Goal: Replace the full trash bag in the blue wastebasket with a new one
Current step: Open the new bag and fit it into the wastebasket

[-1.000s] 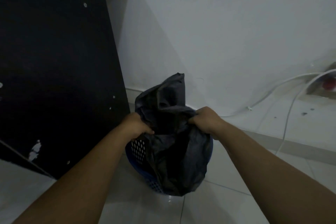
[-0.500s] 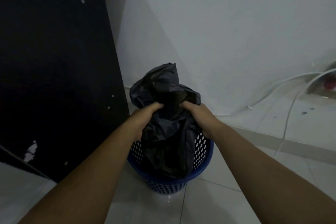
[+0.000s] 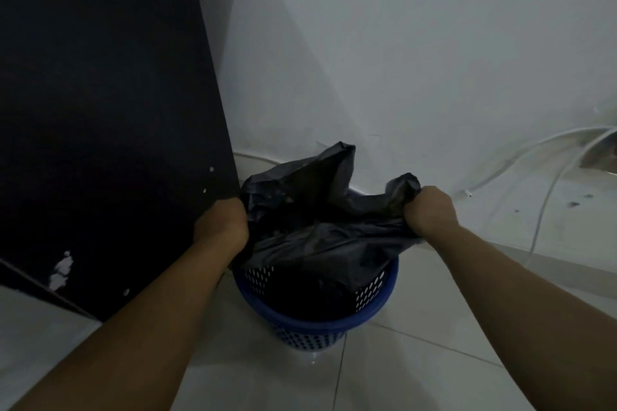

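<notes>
— Where's the bag?
— The blue wastebasket (image 3: 317,327) stands mid-floor, and the black bag (image 3: 320,237) sits in its mouth. The left hand (image 3: 222,225) and right hand (image 3: 430,210) each clench a bunched edge, pulled apart, probably to spread it over the rim.
— Around it?
— White wall (image 3: 400,60) far, dark panel (image 3: 100,110) left, pale tiled floor (image 3: 417,377), white cables (image 3: 542,207) right.

The person's arms are bare. The left forearm (image 3: 150,327) and right forearm (image 3: 517,284) show as long, smooth shapes that narrow toward the wrists. The left hand (image 3: 222,227) and right hand (image 3: 430,210) are bare too, and the right one's knuckles form rounded ridges.
</notes>
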The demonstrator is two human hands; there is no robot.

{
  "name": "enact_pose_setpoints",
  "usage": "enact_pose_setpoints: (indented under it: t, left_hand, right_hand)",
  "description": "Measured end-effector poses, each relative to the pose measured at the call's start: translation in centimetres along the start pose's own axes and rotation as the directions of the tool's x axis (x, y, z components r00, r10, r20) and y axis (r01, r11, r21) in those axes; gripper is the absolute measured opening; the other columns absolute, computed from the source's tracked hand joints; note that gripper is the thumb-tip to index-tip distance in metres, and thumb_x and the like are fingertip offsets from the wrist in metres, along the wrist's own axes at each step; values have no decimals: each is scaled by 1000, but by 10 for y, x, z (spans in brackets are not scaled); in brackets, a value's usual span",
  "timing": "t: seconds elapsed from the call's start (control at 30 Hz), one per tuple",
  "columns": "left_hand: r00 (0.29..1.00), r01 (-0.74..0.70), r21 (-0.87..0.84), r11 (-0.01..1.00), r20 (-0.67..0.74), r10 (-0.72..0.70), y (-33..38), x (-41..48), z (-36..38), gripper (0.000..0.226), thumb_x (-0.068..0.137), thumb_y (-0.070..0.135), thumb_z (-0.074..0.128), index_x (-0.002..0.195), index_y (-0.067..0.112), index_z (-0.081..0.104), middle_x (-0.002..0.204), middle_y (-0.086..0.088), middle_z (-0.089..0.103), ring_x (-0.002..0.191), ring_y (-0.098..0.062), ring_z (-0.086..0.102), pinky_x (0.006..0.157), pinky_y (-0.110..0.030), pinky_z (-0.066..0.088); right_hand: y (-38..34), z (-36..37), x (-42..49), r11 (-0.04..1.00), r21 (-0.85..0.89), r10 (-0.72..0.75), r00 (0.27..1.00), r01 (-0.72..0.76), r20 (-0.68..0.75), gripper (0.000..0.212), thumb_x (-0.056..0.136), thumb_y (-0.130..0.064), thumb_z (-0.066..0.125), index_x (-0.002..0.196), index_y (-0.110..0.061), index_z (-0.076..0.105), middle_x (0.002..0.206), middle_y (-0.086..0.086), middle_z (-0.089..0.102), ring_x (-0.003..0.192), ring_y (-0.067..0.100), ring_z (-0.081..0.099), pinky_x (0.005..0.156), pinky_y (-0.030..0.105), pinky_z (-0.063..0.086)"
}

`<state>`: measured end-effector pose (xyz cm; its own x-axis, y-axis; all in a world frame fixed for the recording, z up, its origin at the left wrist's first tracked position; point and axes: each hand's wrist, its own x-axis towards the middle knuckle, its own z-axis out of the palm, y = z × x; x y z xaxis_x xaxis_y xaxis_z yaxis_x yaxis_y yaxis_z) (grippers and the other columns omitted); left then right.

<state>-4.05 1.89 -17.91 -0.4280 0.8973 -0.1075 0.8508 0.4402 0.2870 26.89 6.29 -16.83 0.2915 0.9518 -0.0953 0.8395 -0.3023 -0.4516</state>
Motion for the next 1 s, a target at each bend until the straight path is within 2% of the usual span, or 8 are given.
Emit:
enact_pose_setpoints:
  t: [0.23,0.4,0.5,0.6,0.7,0.83,0.9,1.0]
  left_hand:
    - [974,-19,-42,999,226,28,8,0,-20,21,82,29,73,91,12,64,89,-8,60,77,-23,59,69,-33,54]
    - [998,-62,272,960,13,61,6,-7,-22,13,91,23,60,98,12,62,102,-9,61,81,-23,58,67,-34,50]
    - [978,-90,322,943,-150,144,4,-7,-16,61,78,35,75,125,11,45,126,-16,47,110,-34,50,87,-42,45]
    - [852,-280,330,902,-348,392,15,-18,-7,86,57,48,85,121,12,40,120,-15,45,104,-35,45,86,-45,39]
    - [600,-595,289,750,-462,654,41,-39,3,71,59,47,81,109,14,45,110,-12,50,96,-32,49,81,-44,40]
    - [649,-726,-172,666,148,746,64,-71,23,48,81,57,67,110,21,53,108,0,57,99,-22,58,83,-35,50]
    - [616,-648,-117,752,501,608,62,-79,34,66,84,67,56,133,24,46,132,-4,54,116,-24,54,97,-34,46]
    - [552,-642,6,767,697,457,53,-79,37,74,84,75,46,146,36,34,152,-1,39,134,-27,39,113,-39,26]
  right_hand:
    - [-14,-3,-14,998,40,-64,982,57,179,30,85,-27,67,89,-6,46,84,9,55,56,15,50,39,24,34]
    - [1,-5,-19,1000,-9,15,993,-14,119,17,84,-11,51,68,-5,52,66,17,65,52,29,63,44,24,45]
    - [8,-4,-27,999,46,21,998,-24,62,15,83,-14,52,74,-2,56,76,20,67,60,34,67,52,30,52]
    - [6,1,-38,978,204,24,993,-48,118,23,83,-19,56,76,2,62,67,18,65,47,31,65,37,26,48]
    - [0,6,-49,898,412,87,980,-155,179,29,86,-29,61,83,0,62,81,17,64,63,32,65,39,29,50]
    - [-4,12,-57,690,631,174,928,-354,330,32,90,-34,62,92,-2,61,91,16,65,75,32,65,40,30,52]
    - [-1,14,-57,630,669,210,916,-394,342,33,90,-34,61,96,-2,62,96,17,66,82,36,66,49,40,58]
    - [13,13,-54,658,665,265,935,-353,234,35,89,-34,62,97,0,64,97,19,66,80,38,67,57,49,61]
